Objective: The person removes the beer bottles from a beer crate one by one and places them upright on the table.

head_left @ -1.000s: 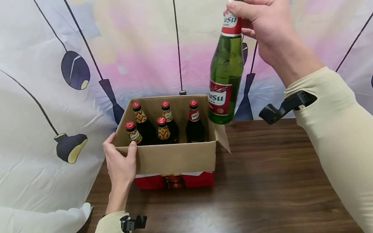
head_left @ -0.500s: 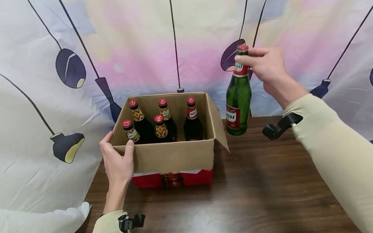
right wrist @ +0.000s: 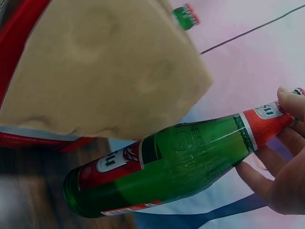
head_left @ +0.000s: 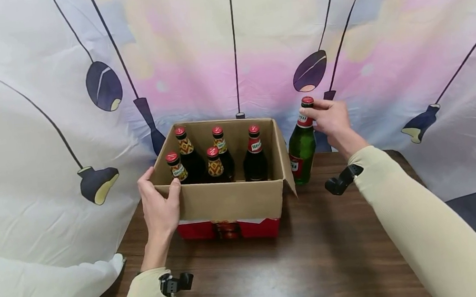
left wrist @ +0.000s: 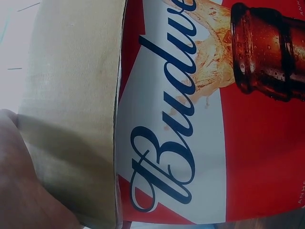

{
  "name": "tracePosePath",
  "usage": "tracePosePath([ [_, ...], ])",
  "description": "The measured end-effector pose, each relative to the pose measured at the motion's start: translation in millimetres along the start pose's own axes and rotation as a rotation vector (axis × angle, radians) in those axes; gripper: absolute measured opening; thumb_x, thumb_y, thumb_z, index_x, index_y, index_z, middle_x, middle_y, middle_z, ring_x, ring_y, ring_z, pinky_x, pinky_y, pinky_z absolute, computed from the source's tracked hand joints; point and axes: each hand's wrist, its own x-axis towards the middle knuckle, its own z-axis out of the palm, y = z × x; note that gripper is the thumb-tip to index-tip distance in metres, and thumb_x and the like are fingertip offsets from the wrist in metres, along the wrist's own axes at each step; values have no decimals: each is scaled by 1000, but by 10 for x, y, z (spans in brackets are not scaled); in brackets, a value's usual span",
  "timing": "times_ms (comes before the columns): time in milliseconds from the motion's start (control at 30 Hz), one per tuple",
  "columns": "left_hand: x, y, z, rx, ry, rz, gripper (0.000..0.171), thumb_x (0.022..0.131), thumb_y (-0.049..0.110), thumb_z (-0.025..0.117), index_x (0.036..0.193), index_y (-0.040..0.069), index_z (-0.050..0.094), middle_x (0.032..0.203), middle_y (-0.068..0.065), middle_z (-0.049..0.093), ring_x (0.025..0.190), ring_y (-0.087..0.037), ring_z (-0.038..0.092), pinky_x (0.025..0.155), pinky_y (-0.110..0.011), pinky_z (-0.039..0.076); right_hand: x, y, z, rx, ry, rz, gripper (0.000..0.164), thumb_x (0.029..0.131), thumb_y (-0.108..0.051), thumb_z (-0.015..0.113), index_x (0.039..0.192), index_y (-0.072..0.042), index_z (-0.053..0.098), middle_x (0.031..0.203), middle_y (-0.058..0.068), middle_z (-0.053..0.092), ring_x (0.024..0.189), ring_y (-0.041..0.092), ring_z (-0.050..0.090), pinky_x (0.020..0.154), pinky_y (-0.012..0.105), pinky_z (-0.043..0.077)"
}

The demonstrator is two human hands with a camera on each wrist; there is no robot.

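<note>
My right hand (head_left: 333,121) pinches the neck of a green glass beer bottle (head_left: 303,148) with a red cap and red-and-white labels. It hangs nearly upright beside the right flap of an open cardboard box (head_left: 225,200); whether its base touches the table I cannot tell. In the right wrist view, thumb and fingers curl round the red neck label. My left hand (head_left: 161,211) grips the box's front left corner, thumb over the front edge. Inside stand several dark-looking bottles (head_left: 255,159) with red caps. The left wrist view shows the box's red printed side (left wrist: 262,157).
A brown wooden table (head_left: 338,253) carries the box. Behind it hangs a pale cloth (head_left: 194,52) printed with dark lamp shapes, bunching onto the table at the left. The box's right flap (right wrist: 105,67) sticks outward near the bottle.
My right hand has lowered the green bottle from above the box's right side to beside its right flap, near table level. The left hand keeps its grip on the box corner.
</note>
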Motion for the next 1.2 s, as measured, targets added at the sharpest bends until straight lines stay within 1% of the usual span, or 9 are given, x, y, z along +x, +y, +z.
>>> tracePosePath([
  [133,-7,6,5,2,-5,-2,69,98,33,64,157,9,37,159,-18,43,137,-40,50,109,-58,39,26,110,81,-12,-2,23,57,97,-25,77,150,-12,61,150,14,63,121,19,62,109,44,52],
  [267,-31,-6,-11,-1,-5,-10,69,98,33,63,156,8,37,159,-18,43,138,-40,49,110,-58,39,48,203,184,-50,-11,23,55,97,-27,77,149,-14,63,148,13,65,115,15,62,88,32,56],
  [400,-39,-17,-15,-7,-2,-8,68,98,32,63,156,8,37,159,-18,43,137,-40,49,109,-58,39,65,291,268,-72,-17,10,51,97,-28,78,145,-14,66,142,13,69,99,12,59,66,23,49],
  [467,-34,-18,-12,-7,1,-5,68,98,32,63,156,8,37,159,-18,43,136,-40,50,109,-58,39,66,334,293,-79,-19,8,50,97,-28,77,144,-14,67,141,13,69,95,13,56,64,23,46],
  [633,-25,-11,-4,-2,0,-2,69,98,33,63,156,8,37,159,-18,44,135,-41,51,107,-59,39,64,420,324,-104,-12,28,51,99,-28,75,147,-15,65,143,11,69,100,14,57,72,25,50],
  [833,-24,-2,-7,3,1,1,68,98,33,63,156,8,37,159,-19,44,135,-41,51,107,-60,40,83,461,360,-101,-11,34,52,98,-29,77,147,-16,65,142,11,69,103,20,58,70,27,50],
  [1033,-9,7,-7,3,-1,6,69,97,33,63,156,8,37,159,-19,44,137,-41,50,108,-60,39,113,475,399,-100,-24,18,56,98,-27,76,151,-16,60,146,11,66,128,26,62,91,40,56],
  [1100,-9,12,-5,3,-2,7,69,97,33,63,156,8,37,159,-19,43,137,-41,50,108,-60,39,119,483,409,-100,-24,18,57,98,-27,76,152,-16,59,147,11,66,130,27,61,96,44,56],
  [1200,-14,8,-2,5,-3,3,69,97,33,63,156,8,37,158,-18,44,137,-41,50,108,-60,39,126,498,426,-105,-26,17,56,99,-29,75,151,-17,60,147,11,66,128,26,62,95,40,56],
])
